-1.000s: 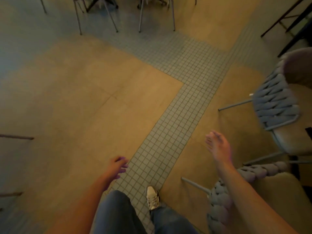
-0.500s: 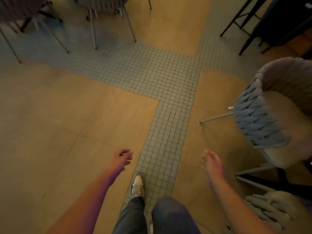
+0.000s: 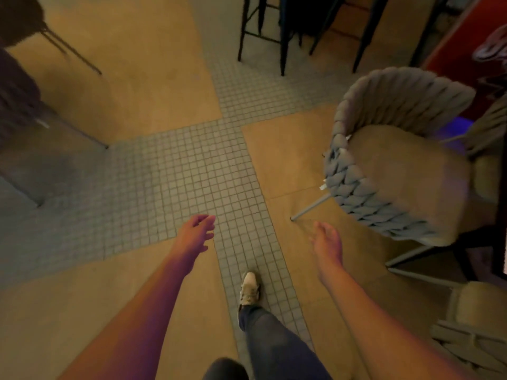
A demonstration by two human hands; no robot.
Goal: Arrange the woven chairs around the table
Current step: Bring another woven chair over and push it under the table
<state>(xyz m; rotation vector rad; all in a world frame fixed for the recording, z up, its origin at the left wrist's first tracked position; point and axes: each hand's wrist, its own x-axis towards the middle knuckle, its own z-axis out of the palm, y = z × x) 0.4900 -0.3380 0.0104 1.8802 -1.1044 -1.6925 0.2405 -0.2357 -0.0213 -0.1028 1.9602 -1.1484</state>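
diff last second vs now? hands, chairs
The person walked forward along the tiled strip and turned right: the woven chair now shows fuller and nearer centre, and the black stool legs have come into view at the top. Nothing was grasped or released. Both the left hand and the right hand stay empty and open, out in front, touching no chair.

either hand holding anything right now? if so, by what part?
Nothing is held. The left hand and right hand are both open in the air, and the right one is short of the woven chair.
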